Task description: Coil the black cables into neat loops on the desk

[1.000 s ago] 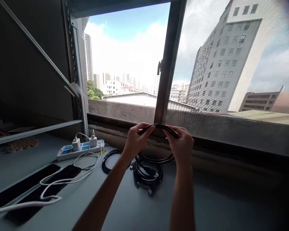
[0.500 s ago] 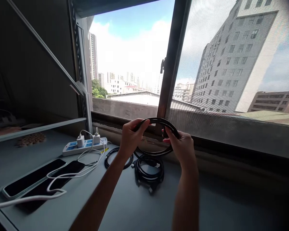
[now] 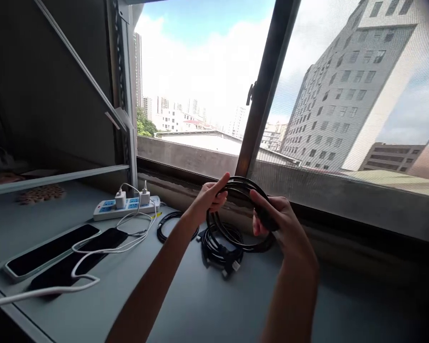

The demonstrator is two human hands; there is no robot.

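Note:
Between my hands hangs a coiled black cable (image 3: pixel 224 230), held above the desk in several loops. My left hand (image 3: pixel 213 193) is closed round the coil's upper left side, thumb pointing up along it. My right hand (image 3: pixel 277 214) grips the right side of the coil, with a thick black part, perhaps the plug, under its fingers. Below the held coil, a second bundle of black cable (image 3: pixel 214 252) with exposed connectors lies on the desk, partly hidden by the loops. A thinner black cable coil (image 3: pixel 160 232) rests left of it, partly behind my left forearm.
On the left, a white power strip (image 3: pixel 103 215) carries two white chargers (image 3: pixel 120 199) with white cables. Two dark phones (image 3: pixel 57 247) lie on the grey desk (image 3: pixel 200 305). A window frame (image 3: pixel 248 164) rises behind, and a metal shelf post (image 3: pixel 131 157) stands at left.
Both hands have shifted slightly right with the coil. The right hand has turned and lowered, tilting the loops down to the right. The camera view has tilted a little.

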